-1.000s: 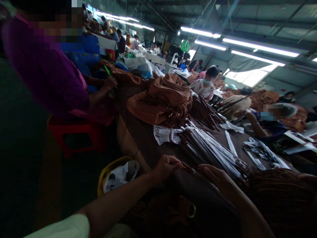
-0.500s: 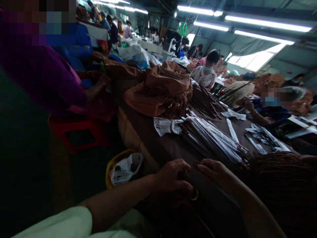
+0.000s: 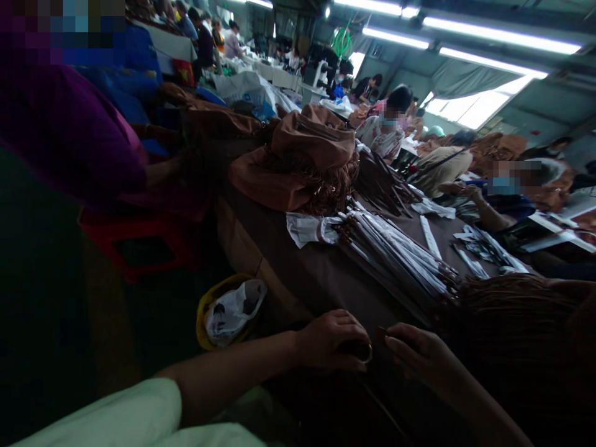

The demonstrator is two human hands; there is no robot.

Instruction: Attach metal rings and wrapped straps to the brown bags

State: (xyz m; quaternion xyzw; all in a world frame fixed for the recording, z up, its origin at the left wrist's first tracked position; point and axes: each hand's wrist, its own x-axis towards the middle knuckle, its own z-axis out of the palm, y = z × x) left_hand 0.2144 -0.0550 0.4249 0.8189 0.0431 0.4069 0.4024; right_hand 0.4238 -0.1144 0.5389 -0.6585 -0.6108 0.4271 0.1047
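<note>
The metal ring (image 3: 369, 354) is at the fingertips of your left hand (image 3: 338, 341), between its curled fingers and thumb. I count one ring and one small brown strip (image 3: 382, 333). Your left grip is rounded; whether it holds the ring firmly, I cannot tell. Your right hand (image 3: 419, 347) has a narrow grip, pinching the strip above the surface (image 3: 274, 261).

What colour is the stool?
The stool is red; the head view shows it best.
</note>
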